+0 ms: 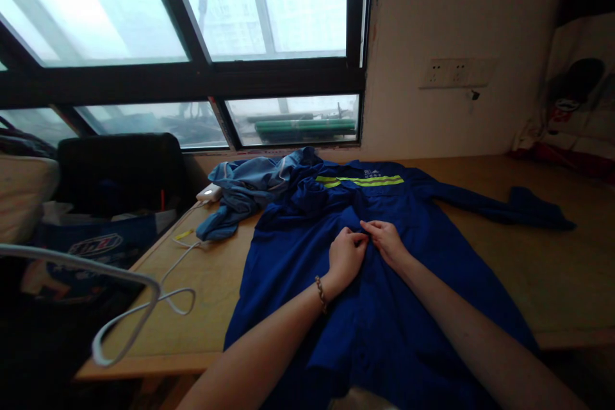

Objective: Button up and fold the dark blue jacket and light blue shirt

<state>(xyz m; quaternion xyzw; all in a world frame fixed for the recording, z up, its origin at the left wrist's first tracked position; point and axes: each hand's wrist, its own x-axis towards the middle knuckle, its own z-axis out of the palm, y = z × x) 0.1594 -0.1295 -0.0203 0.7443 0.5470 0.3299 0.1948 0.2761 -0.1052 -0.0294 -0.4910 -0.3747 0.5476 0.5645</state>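
A dark blue work jacket (298, 269) with a yellow-green reflective stripe (379, 180) across its chest lies front up over the table. Both hands meet at the front opening, about halfway down. My left hand (346, 255), with a braided bracelet at the wrist, is closed and pinches the cloth at the placket. Just right of it, my right hand (385, 242) pinches the opposite edge between thumb and fingers. Any button between the fingertips is too small to make out. One sleeve (504, 205) stretches out to the right.
A lighter blue garment (254, 179) is heaped at the back left, beside a white adapter (209, 193). A white cable (139, 278) loops over the left edge of the wooden table (567, 269). Beyond stand a window and a wall socket (456, 72); a black chair (120, 166) is at left.
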